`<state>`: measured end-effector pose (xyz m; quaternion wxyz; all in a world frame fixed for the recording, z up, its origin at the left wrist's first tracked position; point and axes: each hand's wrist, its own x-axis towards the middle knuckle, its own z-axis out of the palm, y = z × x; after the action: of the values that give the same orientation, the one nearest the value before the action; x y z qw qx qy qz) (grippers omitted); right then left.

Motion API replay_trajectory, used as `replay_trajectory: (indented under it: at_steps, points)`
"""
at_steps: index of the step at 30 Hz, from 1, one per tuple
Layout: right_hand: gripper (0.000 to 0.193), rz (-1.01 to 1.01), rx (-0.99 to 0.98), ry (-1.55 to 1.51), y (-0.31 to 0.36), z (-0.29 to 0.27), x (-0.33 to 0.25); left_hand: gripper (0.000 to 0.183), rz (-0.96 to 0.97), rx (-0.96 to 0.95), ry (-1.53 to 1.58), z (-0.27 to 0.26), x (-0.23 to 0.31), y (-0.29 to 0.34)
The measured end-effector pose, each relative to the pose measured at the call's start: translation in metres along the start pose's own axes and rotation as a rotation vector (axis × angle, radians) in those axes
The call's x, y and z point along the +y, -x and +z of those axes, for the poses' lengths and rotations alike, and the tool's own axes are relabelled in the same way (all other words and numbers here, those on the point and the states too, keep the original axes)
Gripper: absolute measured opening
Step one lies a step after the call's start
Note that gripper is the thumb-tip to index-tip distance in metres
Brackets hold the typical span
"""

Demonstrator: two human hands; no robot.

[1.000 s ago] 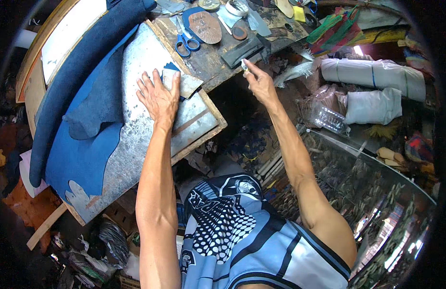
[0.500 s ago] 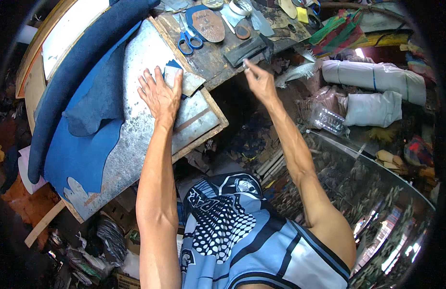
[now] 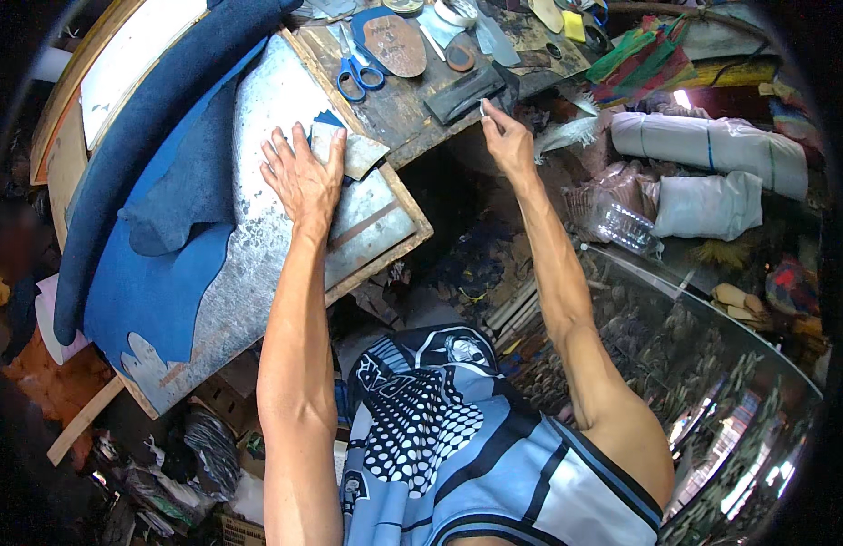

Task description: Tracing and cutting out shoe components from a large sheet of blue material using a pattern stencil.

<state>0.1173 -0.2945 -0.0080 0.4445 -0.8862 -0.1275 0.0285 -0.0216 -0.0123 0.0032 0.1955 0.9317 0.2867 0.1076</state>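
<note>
My left hand (image 3: 303,180) lies flat with fingers spread on the worn metal sheet (image 3: 258,136). Its thumb rests against a small pale template (image 3: 360,155), and dark blue leather bits (image 3: 328,119) poke out from under it. Over the bench's front edge, my right hand (image 3: 508,138) is closed in a pinch. A small pale tip shows at its fingers, too small to name. Just left of those fingers sits a black rectangular block (image 3: 464,95). A large blue leather sheet (image 3: 153,296), partly rolled and folded, covers the left of the metal.
Blue-handled scissors (image 3: 358,80), a brown sole-shaped pattern (image 3: 394,47) and a tape roll (image 3: 455,11) lie on the wooden bench (image 3: 394,118). Wrapped white rolls (image 3: 708,146) and a clear plastic bottle (image 3: 622,227) are at right. A glass-topped case (image 3: 713,318) stands beside my right arm.
My right hand has moved slightly right and up, past the black block's near edge. My left hand stays flat in the same place.
</note>
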Motion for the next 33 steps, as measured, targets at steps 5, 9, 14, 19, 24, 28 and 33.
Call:
replay_trajectory:
  at_steps: [5, 9, 14, 19, 24, 28, 33]
  points:
    - [0.034, -0.010, -0.032, -0.027, 0.008, 0.009, 0.003, 0.085, 0.002, -0.001, 0.009, 0.000, 0.001, 0.001]
    - [0.033, -0.021, -0.098, 0.055, 0.020, 0.006, -0.020, 0.083, -0.017, -0.008, 0.024, 0.001, 0.001, 0.001]
    - [0.034, -0.016, 0.028, 0.037, 0.001, 0.003, 0.003, 0.084, -0.015, -0.002, 0.021, 0.002, 0.000, 0.000]
    - [0.037, 0.135, -0.034, 0.080, 0.000, -0.004, -0.009, 0.084, -0.011, 0.005, 0.027, 0.002, 0.000, 0.001]
    - [0.035, -0.248, 0.033, 0.041, 0.011, 0.011, -0.001, 0.081, -0.006, -0.007, -0.016, -0.002, 0.001, 0.000]
    - [0.035, -0.148, -0.010, 0.098, 0.012, 0.007, 0.006, 0.085, -0.031, -0.024, 0.015, 0.002, 0.002, 0.002]
    - [0.034, -0.078, 0.026, 0.089, 0.003, 0.001, 0.001, 0.085, -0.014, -0.007, 0.006, 0.002, -0.002, 0.002]
